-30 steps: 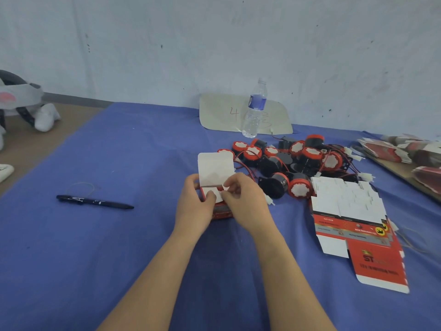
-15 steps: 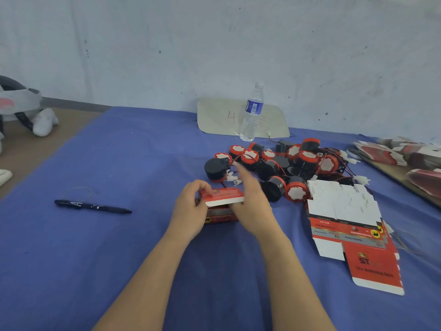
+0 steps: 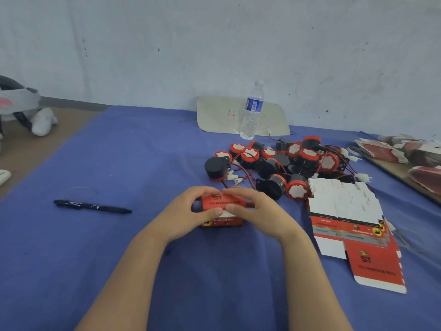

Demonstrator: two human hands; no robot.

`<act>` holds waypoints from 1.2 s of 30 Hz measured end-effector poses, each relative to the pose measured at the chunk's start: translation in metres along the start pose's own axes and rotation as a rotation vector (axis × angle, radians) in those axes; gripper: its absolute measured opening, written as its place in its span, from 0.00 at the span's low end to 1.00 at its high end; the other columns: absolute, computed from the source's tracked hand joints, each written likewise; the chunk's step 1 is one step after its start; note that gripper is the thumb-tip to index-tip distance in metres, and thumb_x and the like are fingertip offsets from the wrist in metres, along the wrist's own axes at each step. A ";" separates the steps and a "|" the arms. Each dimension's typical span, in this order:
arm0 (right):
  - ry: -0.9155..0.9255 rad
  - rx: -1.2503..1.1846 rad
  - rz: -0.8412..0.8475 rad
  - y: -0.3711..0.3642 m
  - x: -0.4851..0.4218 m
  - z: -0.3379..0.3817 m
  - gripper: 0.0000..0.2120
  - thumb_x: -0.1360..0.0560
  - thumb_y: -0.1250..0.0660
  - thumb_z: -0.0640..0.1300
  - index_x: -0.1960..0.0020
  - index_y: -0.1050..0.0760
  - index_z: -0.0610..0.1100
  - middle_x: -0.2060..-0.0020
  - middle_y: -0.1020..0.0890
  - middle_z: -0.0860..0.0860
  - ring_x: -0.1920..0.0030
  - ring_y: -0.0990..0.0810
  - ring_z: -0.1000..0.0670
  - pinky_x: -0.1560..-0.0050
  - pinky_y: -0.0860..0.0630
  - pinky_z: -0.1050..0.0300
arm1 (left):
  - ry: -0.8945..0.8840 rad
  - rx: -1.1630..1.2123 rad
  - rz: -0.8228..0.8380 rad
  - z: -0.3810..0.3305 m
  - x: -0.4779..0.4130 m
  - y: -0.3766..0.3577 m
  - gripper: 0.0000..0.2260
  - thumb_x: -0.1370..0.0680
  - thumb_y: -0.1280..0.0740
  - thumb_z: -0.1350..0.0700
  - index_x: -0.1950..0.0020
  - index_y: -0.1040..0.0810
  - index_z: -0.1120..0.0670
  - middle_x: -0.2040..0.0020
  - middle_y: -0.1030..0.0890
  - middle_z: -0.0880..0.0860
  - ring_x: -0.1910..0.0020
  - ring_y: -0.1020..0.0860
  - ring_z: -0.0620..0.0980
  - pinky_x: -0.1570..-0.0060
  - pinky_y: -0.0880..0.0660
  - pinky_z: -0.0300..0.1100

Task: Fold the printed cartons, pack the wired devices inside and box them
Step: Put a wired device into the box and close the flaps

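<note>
Across the blue-covered tabletop (image 3: 143, 151), a stack of flat printed cartons (image 3: 343, 211) lies at the right, touching a heap of black-and-red wired devices (image 3: 286, 163) behind it. Near the middle, the left grip (image 3: 191, 211) and right grip (image 3: 260, 211) both curl round a folded red carton (image 3: 222, 203) on the cloth. A water bottle (image 3: 251, 111) stands by the wall; a black pen (image 3: 93, 206) lies well left.
</note>
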State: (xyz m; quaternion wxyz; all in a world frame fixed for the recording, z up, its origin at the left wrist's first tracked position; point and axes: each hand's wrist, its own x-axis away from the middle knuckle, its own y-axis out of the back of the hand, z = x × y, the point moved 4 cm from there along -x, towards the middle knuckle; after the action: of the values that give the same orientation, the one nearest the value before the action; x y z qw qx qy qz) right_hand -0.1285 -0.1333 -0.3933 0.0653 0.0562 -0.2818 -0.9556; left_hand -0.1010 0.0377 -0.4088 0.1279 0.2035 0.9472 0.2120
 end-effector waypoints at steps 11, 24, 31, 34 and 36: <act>0.058 0.002 -0.174 -0.002 -0.004 -0.001 0.09 0.22 0.35 0.52 0.43 0.21 0.57 0.50 0.18 0.58 0.52 0.20 0.59 0.54 0.25 0.70 | -0.126 -0.090 -0.164 -0.006 -0.003 0.000 0.14 0.22 0.36 0.49 0.37 0.21 0.49 0.41 0.27 0.40 0.47 0.29 0.28 0.52 0.37 0.16; 0.045 -0.066 -0.155 -0.004 -0.006 -0.002 0.08 0.23 0.33 0.50 0.44 0.22 0.58 0.47 0.18 0.57 0.47 0.20 0.54 0.47 0.24 0.63 | -0.125 -0.052 -0.164 -0.005 -0.003 -0.001 0.10 0.22 0.35 0.50 0.40 0.23 0.44 0.41 0.25 0.40 0.44 0.28 0.30 0.48 0.34 0.20; -0.077 -0.246 -0.111 -0.005 -0.004 -0.006 0.07 0.23 0.33 0.49 0.47 0.20 0.57 0.48 0.17 0.55 0.46 0.19 0.53 0.43 0.22 0.56 | -0.009 0.090 -0.033 -0.001 -0.003 -0.005 0.10 0.19 0.39 0.52 0.39 0.23 0.44 0.33 0.31 0.40 0.41 0.30 0.29 0.52 0.33 0.19; -0.144 -0.320 -0.134 -0.008 -0.004 -0.009 0.09 0.20 0.38 0.49 0.49 0.19 0.56 0.46 0.18 0.53 0.44 0.21 0.52 0.40 0.23 0.52 | 0.020 0.106 -0.015 -0.002 -0.003 -0.007 0.11 0.17 0.44 0.51 0.40 0.25 0.39 0.29 0.35 0.40 0.40 0.31 0.29 0.50 0.34 0.19; -0.140 -0.291 -0.158 -0.010 -0.004 -0.009 0.10 0.20 0.39 0.46 0.49 0.21 0.58 0.44 0.20 0.53 0.44 0.22 0.51 0.43 0.23 0.55 | 0.022 0.036 0.010 -0.002 -0.003 -0.010 0.14 0.17 0.44 0.54 0.34 0.30 0.41 0.24 0.42 0.43 0.30 0.37 0.37 0.39 0.37 0.26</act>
State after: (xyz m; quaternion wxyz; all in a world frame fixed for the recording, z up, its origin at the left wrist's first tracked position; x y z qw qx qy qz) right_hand -0.1246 -0.1291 -0.4063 -0.0221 0.0016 -0.1390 -0.9900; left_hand -0.1022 0.0274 -0.4115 0.1126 0.2080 0.9513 0.1978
